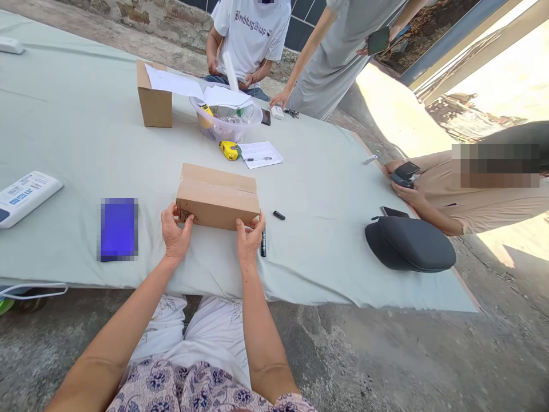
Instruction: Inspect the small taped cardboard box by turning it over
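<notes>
Hands clasping the near corners of a cardboard box (218,197).
Left hand (175,232) and right hand (251,237) pinch one end each. The box lies just beyond them, long axis left to right, with a tape measure (230,150) farther back.

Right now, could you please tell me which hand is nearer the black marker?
Right. The right hand, gripping the cardboard box, lies just beside the black marker; the left hand grips the box's other corner.
</notes>
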`<state>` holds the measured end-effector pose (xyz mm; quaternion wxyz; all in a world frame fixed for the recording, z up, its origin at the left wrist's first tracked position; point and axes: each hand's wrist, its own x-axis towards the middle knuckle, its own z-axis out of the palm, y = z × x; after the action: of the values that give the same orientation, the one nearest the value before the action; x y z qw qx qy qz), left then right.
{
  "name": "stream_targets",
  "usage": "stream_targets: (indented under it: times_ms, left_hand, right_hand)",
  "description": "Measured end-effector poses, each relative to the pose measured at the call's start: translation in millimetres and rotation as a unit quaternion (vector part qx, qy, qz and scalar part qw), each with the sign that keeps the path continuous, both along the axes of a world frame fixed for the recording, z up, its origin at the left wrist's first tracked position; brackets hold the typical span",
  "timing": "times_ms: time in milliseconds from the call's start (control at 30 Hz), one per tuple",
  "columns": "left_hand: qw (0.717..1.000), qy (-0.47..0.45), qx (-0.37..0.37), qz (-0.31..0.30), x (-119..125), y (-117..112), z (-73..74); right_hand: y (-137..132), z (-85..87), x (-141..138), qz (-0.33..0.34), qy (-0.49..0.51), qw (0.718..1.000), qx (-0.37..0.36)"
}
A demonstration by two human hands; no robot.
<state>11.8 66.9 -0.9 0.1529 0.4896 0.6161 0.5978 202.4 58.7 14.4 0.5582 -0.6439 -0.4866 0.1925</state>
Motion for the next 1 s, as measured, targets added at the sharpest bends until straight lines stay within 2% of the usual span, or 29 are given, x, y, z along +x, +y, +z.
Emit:
stream_targets:
  times_ms: [133,267,767,1000]
  left_hand:
    - [0.999,-0.024,-0.03,0.009,-1.8,2.5,-2.9]
    - [0.998,-0.021,-0.047,0.039,-1.7,5.1,-4.7]
    - [0.996,-0.048,-0.046,0.054,-3.3,-0.5,4.4]
    - [0.996,-0.046,-0.034,0.067,-5.2,-1.1,4.5]
  right_hand:
    - [-1.9,-19.9,6.2,0.032,-0.025,0.998,-0.04]
    - [-0.6,-26.9,6.0,0.029,-0.053,0.997,-0.038]
    - [-7.2,-14.0,4.4,0.019,0.027,0.999,-0.028]
    - [-7.9,-19.1,8.5,0.026,0.091,0.995,-0.005]
